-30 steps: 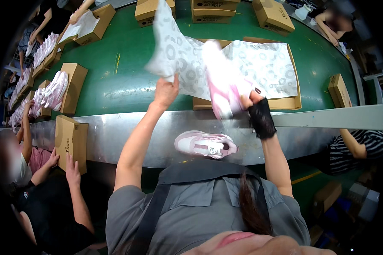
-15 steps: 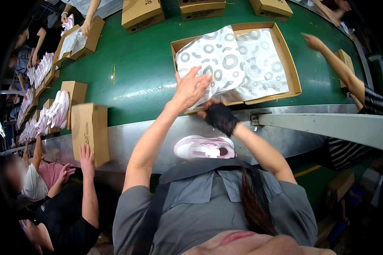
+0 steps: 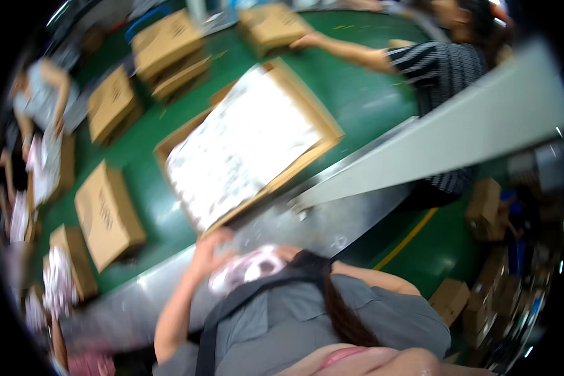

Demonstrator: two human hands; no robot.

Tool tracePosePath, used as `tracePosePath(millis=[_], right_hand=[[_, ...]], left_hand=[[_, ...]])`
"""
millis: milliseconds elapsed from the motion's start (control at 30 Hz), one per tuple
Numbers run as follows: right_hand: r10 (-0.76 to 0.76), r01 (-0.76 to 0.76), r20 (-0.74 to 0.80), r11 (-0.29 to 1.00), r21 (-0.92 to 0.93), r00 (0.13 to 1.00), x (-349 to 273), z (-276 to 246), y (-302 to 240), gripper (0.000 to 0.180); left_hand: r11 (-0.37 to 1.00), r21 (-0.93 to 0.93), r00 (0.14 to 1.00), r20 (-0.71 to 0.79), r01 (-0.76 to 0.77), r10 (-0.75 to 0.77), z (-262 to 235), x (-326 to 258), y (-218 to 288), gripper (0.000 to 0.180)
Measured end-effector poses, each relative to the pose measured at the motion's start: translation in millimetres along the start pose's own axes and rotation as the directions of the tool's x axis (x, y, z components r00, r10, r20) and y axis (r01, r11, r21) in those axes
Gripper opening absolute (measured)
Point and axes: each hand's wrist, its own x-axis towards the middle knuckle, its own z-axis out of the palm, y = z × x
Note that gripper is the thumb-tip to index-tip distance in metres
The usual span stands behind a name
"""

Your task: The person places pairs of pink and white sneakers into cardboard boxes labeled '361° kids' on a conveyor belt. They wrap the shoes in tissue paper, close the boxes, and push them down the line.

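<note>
A pink-and-white sneaker [image 3: 247, 269] is right in front of my body, over the metal ledge. My right hand [image 3: 308, 258], in a black fingerless glove, is at one end of the shoe with its fingers on it. At the shoe's other end is my bare left hand [image 3: 212, 252], its fingers curved and its thumb apart, blurred by motion. Beyond them lies an open cardboard shoebox [image 3: 323, 119], tilted across the green surface. White patterned tissue paper [image 3: 247, 144] covers its inside, so anything underneath is hidden.
A closed shoebox [image 3: 109, 216] stands to the left, with more boxes [image 3: 169, 47] farther off. A pale metal beam [image 3: 420, 144] juts across the right side. A co-worker in a striped sleeve [image 3: 413, 59] touches a far box [image 3: 272, 28]. Metal ledge [image 3: 150, 282] edges the green surface.
My view has turned, shifting the whole scene. Both hands have left the tissue paper and the box edge and come back to the sneaker. The right hand now has hold of it.
</note>
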Motion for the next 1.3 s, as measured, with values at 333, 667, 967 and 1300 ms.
tracePosePath(millis=[333, 667, 967, 1300], right_hand=[[-0.063, 0.065, 0.015, 0.977, -0.204, 0.998, 8, -14, -7, 0.053], [0.376, -0.303, -0.492, 0.926, 0.225, 0.786, -30, -91, 23, 0.037], [0.067, 0.113, -0.336, 0.865, 0.490, 0.940, 1, -171, 51, 0.019], [0.337, -0.166, -0.447, 0.911, 0.378, 0.829, 84, -194, -61, 0.047]], left_hand=[[0.851, 0.478, 0.944, -0.325, 0.217, -0.058, 97, -78, 5, 0.049], [0.441, -0.889, 0.723, -0.384, -0.123, -0.574, -9, 65, 36, 0.046], [0.318, -0.754, 0.553, 0.071, 0.574, -0.830, 0, 181, -71, 0.076], [0.699, -0.681, 0.747, -0.344, 0.219, -0.569, -33, 64, -28, 0.060]])
